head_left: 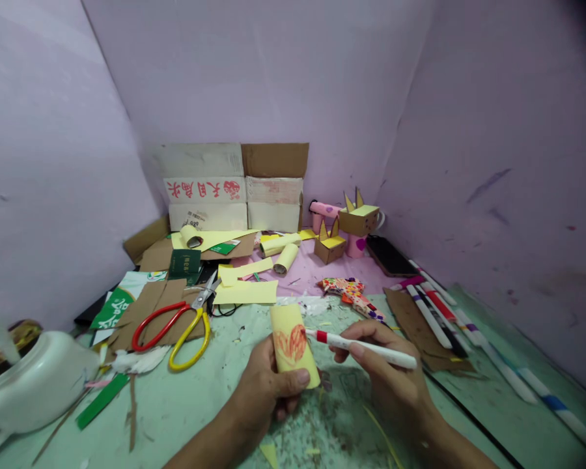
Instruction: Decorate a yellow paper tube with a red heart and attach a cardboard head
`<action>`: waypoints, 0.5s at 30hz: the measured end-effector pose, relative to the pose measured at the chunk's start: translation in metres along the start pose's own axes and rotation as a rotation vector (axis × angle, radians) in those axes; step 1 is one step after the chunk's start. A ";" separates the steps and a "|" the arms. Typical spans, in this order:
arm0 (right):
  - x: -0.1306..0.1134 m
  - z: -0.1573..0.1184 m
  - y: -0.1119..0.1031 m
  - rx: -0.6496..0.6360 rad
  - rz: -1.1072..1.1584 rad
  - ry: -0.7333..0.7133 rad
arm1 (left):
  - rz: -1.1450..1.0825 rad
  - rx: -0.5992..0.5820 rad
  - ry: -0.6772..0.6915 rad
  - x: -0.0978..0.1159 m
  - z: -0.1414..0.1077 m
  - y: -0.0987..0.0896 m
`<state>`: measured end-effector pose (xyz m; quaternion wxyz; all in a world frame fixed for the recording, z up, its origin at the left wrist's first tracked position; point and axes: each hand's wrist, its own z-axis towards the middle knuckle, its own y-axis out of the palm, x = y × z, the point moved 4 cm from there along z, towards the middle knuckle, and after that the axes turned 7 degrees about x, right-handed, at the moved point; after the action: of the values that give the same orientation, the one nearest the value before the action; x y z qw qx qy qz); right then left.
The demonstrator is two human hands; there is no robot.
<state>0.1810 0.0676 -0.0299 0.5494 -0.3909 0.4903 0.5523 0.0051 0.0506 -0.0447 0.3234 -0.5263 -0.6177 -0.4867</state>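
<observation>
My left hand [264,381] is closed round the lower part of a yellow paper-covered tube [279,319], its thumb across the front. A red-orange petal-like drawing [291,344] marks the tube's face. Between the fingers of my right hand [385,371] is a white marker pen [383,354] with a red band near its tip. The tip points left and reaches the right edge of the drawing; whether it touches the paper I cannot tell. The tube stands tilted slightly, above the green table top.
Scissors [198,319] with red and yellow handles lie at left, near a white pot-like vessel [53,378]. More yellow tubes [286,258] and cardboard animal figures [329,247] sit behind. Several markers [430,316] and a phone [390,255] lie at right. A cardboard box panel [273,161] leans on the back wall.
</observation>
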 end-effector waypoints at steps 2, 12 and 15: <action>0.000 0.000 0.000 -0.017 0.027 0.011 | -0.003 -0.003 0.002 0.000 0.000 0.000; 0.007 0.005 0.000 -0.061 0.135 -0.009 | -0.124 -0.085 -0.036 -0.002 0.001 0.003; 0.009 0.005 0.000 -0.074 0.159 0.003 | -0.137 -0.087 -0.042 -0.004 0.002 0.002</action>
<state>0.1810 0.0742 -0.0378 0.4883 -0.3715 0.4996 0.6115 0.0087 0.0509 -0.0487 0.2531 -0.5063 -0.6373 -0.5229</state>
